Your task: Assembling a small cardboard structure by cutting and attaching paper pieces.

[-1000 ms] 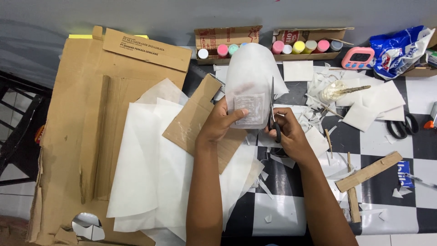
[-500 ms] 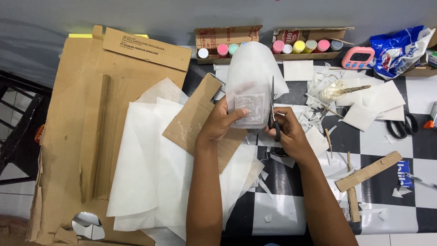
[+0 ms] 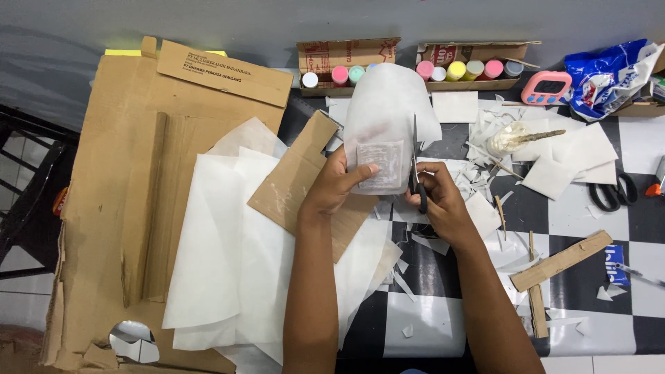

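Holding steady — scissors (image 3: 415,166) along sheet (image 3: 385,111)

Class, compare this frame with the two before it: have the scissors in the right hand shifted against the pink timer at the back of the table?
No. The scissors stand upright beside the translucent sheet, placed as before relative to the pink timer.

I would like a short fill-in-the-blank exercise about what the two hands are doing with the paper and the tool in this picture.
1. The right hand holds a pair of ____ with black handles.
2. The left hand holds a white sheet of paper by a small ____ piece stuck on it.
3. The blades point ____, along the right edge of that piece.
4. The table top has a black and white ____ pattern.

Missing words: scissors; square; upward; checkered
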